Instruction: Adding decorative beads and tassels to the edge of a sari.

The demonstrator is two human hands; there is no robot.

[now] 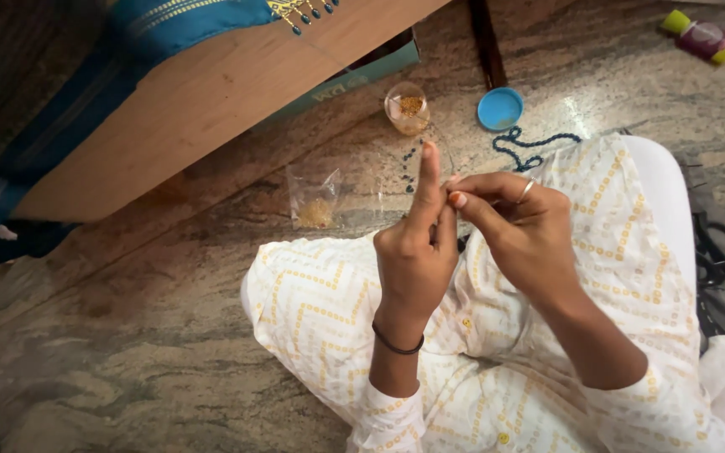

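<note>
My left hand point(417, 243) is raised above my knee with its index finger pointing straight up and the other fingers curled. My right hand point(518, 222), a ring on one finger, pinches something very small against the left index finger; a thin thread seems to run between them, but it is too fine to be sure. Both hands hover over my lap, clothed in white fabric with a yellow pattern point(329, 310). A strand of dark blue beads point(530, 149) lies on the stone floor just beyond the hands.
A small clear cup of gold beads point(408, 109) and a blue lid point(499, 109) stand on the floor ahead. A clear plastic bag with gold beads point(315, 201) lies to the left. A wooden board point(203, 101) carries blue cloth point(169, 21). Scissors point(723, 252) lie at right.
</note>
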